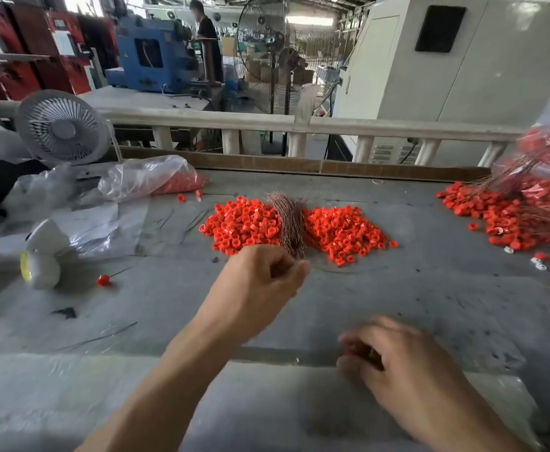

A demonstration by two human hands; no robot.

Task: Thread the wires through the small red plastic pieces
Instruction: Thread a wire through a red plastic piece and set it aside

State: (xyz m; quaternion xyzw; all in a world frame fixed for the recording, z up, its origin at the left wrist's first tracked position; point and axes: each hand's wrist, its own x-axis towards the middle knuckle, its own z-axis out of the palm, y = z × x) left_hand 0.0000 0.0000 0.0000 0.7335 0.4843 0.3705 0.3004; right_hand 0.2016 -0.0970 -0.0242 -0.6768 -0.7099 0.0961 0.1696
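Forward, left hand (260, 282) curls at wire bundle (288, 223).

Grey desk (430, 288), scuffed. On it: two heaps of red plastic pieces (342, 231) with a wire bundle (288, 220) between them, third heap (501, 220) far right with wires, plastic bags (143, 176) and small white fan (63, 128) left, one stray threaded piece (104, 280).
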